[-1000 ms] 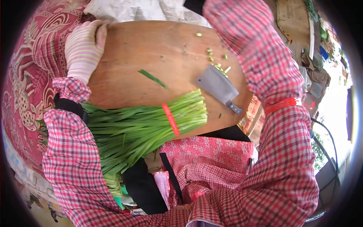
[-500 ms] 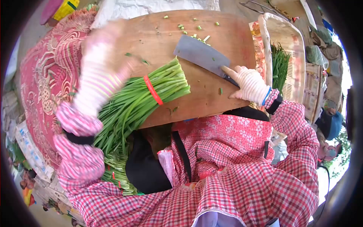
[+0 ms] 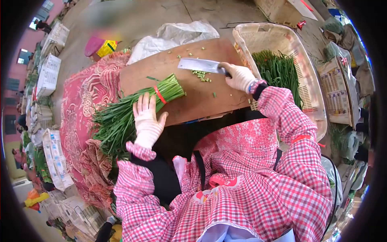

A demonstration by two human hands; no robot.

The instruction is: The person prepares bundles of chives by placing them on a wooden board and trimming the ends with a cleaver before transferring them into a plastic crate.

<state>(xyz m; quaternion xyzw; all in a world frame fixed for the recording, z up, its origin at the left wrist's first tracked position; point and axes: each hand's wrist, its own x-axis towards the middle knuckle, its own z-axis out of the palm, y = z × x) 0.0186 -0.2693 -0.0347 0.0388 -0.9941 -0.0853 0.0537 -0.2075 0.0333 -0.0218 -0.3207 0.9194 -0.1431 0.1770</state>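
Observation:
A bunch of garlic chives [image 3: 121, 115], tied with a red band [image 3: 160, 95], lies across the left part of the wooden board [image 3: 189, 103], its cut stem ends facing right. My left hand [image 3: 148, 119], in a pale glove, rests flat on the leaves below the band, fingers stretched out. In my gloved right hand [image 3: 240, 78] is the black handle of a cleaver [image 3: 201, 65]. Its blade points left over the board's upper part, apart from the bunch. Short cut stem pieces [image 3: 201, 76] are scattered beside and below the blade.
To the right stands a plastic crate [image 3: 312, 97] with more chives [image 3: 278, 70] in it. A red patterned cloth [image 3: 78, 109] drapes left of the board, and a white sack [image 3: 173, 34] lies beyond it. Further crates [image 3: 54, 76] line the far left.
My left hand has come down from a blurred sweep onto the bunch. The cleaver, earlier lying flat on the board, is now turned in my right hand. The view has shifted.

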